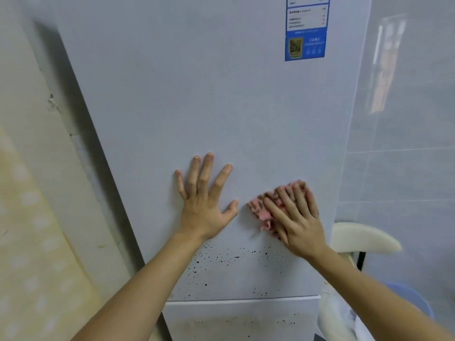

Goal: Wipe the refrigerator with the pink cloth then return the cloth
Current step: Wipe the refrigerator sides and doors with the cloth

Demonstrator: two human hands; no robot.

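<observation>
Two hands are on the refrigerator (197, 94) door. Your left hand (204, 207) lies flat with fingers (205, 173) spread, holding nothing. Your right hand (295, 222) presses the pink cloth (264, 207) to the door with straight fingers. It looks like the wiping step. Next, slide down to the black spots (221, 262) just below. A white chair (364, 237) stands near on the right.

The refrigerator (197, 94) shows its pale upper door, which carries everything here. A blue label (305, 33) is stuck near the door's upper right corner. The left hand (204, 207) lies flat on the door's middle, fingers spread. Just beside it, toward the right edge, the right hand (298, 222) presses the pink cloth (261, 207) against the door. Dark specks (221, 262) dot the panel above its bottom edge.
</observation>
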